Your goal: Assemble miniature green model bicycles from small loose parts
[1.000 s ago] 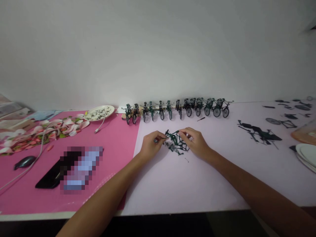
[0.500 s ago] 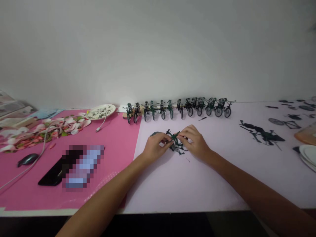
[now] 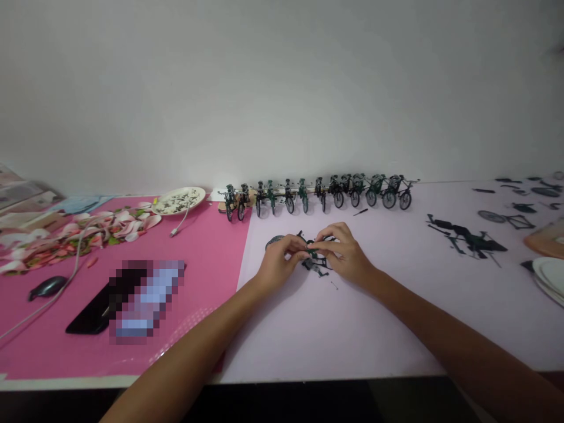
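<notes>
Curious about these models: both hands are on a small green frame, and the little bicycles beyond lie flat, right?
Not flat: the head view shows the little bicycles upright. The left hand and right hand are on the small green frame.

Smooth matt wall (image 3: 282,94), glossy phone (image 3: 86,320), smooth tabletop (image 3: 335,335), bicycle frame (image 3: 312,255) perhaps plastic

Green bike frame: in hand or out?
In hand: fingertips of the left hand and right hand close on the green bike frame. How firmly, I cannot tell.
</notes>
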`<state>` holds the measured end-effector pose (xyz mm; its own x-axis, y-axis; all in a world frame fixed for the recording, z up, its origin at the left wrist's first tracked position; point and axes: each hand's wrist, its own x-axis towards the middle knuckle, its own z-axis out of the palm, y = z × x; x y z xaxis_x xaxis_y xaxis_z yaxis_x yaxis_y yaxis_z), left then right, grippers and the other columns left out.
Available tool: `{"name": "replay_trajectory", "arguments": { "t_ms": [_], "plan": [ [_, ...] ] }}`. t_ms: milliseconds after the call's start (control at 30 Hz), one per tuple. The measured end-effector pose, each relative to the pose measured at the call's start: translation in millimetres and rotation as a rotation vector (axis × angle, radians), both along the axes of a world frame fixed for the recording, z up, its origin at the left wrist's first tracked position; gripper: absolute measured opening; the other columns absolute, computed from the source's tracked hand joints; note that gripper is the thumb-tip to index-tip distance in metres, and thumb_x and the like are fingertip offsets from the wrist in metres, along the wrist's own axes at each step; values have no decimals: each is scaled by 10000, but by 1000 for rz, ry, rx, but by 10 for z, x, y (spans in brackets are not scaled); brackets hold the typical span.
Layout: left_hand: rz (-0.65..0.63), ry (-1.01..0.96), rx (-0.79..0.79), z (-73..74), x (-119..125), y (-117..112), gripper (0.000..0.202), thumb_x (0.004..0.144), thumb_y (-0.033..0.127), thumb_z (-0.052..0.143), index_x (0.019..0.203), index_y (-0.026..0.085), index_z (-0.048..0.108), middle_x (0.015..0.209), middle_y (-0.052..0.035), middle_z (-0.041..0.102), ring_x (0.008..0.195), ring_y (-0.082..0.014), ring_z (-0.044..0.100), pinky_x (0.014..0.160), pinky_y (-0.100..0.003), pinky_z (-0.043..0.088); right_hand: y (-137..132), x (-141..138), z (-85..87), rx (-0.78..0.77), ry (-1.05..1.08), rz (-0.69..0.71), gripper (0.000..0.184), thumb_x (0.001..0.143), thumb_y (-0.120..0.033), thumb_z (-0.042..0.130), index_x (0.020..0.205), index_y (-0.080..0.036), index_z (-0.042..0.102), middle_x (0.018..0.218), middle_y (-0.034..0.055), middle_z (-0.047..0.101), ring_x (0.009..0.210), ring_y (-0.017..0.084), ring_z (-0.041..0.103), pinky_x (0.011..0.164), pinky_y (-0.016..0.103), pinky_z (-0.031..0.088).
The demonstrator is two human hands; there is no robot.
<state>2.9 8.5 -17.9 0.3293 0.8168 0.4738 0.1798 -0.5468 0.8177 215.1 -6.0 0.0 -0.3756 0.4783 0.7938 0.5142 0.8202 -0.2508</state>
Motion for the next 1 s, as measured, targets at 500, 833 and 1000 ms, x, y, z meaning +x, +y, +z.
{"name": "replay_trajectory", "arguments": {
  "t_ms": [500, 833, 1000],
  "plan": [
    [-117, 165, 125, 4, 31, -27, 211, 964, 286, 651, 1143, 199, 722, 989, -89, 768, 879, -197, 713, 760, -289, 571, -47, -28, 45, 125, 11, -58, 274, 938, -88, 652, 887, -307, 809, 1080, 90, 667, 1071, 276, 539, 894, 479, 528],
    [-132, 256, 185, -10, 12, 2, 147, 978, 247, 602, 1038, 175, 716, 934, -81, 722, 815, -177, 655, 736, -286, 545, -19, -37, 4, 43, 30, 73, 328, 967, -50, 575, 1022, -305, 773, 1019, 66, 694, 981, 231, 614, 786, 407, 570],
    [-80, 279, 189, -5, 15, -3, 136, 971, 255, 602, 1018, 187, 710, 930, -74, 727, 797, -180, 655, 739, -308, 553, -53, -75, 2, -20, 51, 115, 425, 988, -45, 508, 1282, -293, 688, 1095, 73, 739, 1056, 236, 669, 894, 439, 585]
  ]
}}
